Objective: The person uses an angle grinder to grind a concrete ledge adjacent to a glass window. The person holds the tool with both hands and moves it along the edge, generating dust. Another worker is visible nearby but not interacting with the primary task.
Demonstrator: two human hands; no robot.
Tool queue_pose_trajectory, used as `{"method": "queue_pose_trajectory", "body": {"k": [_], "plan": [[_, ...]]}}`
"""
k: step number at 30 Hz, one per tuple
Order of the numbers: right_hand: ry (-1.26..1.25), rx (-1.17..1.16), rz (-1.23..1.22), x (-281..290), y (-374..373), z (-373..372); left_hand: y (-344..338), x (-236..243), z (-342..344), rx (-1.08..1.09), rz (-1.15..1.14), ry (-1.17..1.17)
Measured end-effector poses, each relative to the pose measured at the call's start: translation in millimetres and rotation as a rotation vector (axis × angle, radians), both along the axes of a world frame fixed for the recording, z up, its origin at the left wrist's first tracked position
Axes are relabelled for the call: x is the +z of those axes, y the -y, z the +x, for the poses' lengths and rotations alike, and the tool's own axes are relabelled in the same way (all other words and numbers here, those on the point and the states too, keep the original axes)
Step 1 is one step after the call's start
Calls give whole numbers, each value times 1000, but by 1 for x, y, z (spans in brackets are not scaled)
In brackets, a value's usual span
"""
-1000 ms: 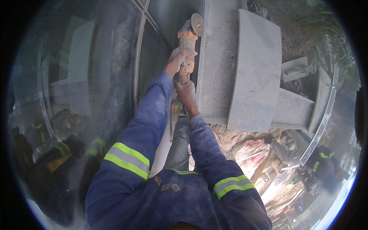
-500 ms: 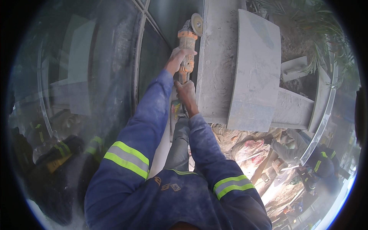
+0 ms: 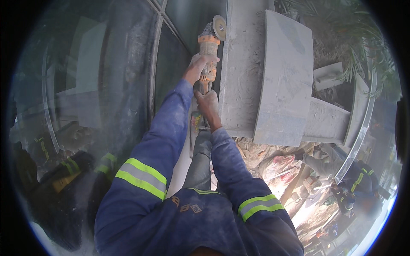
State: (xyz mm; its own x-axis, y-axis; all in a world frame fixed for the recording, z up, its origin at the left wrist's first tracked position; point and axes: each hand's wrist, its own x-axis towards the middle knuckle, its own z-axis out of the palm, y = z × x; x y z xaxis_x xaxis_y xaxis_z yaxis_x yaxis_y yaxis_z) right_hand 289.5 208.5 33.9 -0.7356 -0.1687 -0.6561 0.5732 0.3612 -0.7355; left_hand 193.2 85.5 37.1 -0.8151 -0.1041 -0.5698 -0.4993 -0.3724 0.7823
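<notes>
Two hands are closed on an orange-and-grey angle grinder, the right hand (image 3: 209, 104) at its rear and the left hand (image 3: 197, 68) further up, its round grey disc (image 3: 219, 27) held against the dust-coated grey concrete column (image 3: 243, 72), whose cutting appears unfinished.

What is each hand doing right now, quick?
Left hand: fingers closed around the front of the orange angle grinder.
Right hand: closed on the grinder's rear handle.
</notes>
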Motion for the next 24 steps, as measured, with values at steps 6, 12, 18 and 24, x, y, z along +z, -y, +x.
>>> {"method": "queue_pose_trajectory", "body": {"k": [6, 12, 18, 24], "plan": [[10, -15, -12, 3, 2, -2, 4, -3, 1, -20, 17, -36], [24, -4, -17, -2, 3, -3, 2, 0, 2, -12, -6, -46], [13, 34, 8, -5, 0, 3, 3, 2, 3, -32, -9, 5], [25, 24, 17, -6, -1, 5, -3, 6, 7, 33, -36, 48]]}}
